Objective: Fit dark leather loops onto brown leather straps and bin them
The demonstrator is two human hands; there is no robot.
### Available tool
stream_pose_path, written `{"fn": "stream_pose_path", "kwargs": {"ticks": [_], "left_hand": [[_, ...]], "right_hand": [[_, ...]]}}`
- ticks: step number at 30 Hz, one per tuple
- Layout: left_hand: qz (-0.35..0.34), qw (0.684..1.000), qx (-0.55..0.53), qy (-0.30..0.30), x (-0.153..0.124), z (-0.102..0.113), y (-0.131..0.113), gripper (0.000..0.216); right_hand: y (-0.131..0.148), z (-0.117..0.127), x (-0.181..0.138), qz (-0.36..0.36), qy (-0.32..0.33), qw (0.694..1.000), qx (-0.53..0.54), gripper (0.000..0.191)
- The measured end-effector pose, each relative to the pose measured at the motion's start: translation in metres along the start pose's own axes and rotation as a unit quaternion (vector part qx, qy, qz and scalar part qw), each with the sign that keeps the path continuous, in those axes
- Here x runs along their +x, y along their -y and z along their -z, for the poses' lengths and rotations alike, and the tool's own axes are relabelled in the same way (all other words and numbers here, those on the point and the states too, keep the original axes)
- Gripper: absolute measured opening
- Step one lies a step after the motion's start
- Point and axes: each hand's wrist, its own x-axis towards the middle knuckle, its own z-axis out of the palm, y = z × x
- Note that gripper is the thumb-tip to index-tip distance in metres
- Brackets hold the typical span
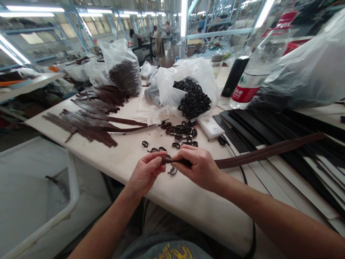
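A long brown leather strap (256, 155) runs from between my hands to the right, across flat black and white strips. My left hand (147, 171) pinches the narrow end of the strap between thumb and fingers. Close beside it, my right hand (198, 165) is closed around the strap, with the longer part trailing out behind. A small dark loop seems to sit at the strap end by the left fingertips, but it is partly hidden. Several small dark loops (176, 145) lie scattered on the table just beyond my hands.
Brown straps (97, 127) are heaped at the left. A plastic bag of black loops (192, 99) stands at the back, near a white power bank (211, 128), a black cylinder (235, 76) and a plastic bottle (250, 82). Black and white strips (291, 176) cover the right side.
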Motion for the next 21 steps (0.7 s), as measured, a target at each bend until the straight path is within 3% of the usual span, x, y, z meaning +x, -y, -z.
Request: {"fn": "stream_pose_path", "kwargs": {"ticks": [4,10,16,21], "left_hand": [[-0.038,0.998,0.023,0.036,-0.005,-0.009,0.005,0.036],[-0.087,0.993,0.082,0.0,-0.008,-0.007,0.015,0.025],[-0.133,0.986,0.088,-0.039,-0.011,0.001,0.005,0.021],[-0.142,0.982,0.095,-0.075,-0.015,0.003,-0.004,0.025]], "right_hand": [[0.002,-0.003,0.002,-0.019,-0.022,0.996,0.079,0.007],[0.004,-0.006,0.0,-0.018,-0.01,0.996,0.087,0.007],[0.001,0.002,0.001,-0.003,0.074,0.997,-0.021,0.017],[0.004,0.008,0.003,-0.012,0.144,0.978,-0.149,0.025]]}}
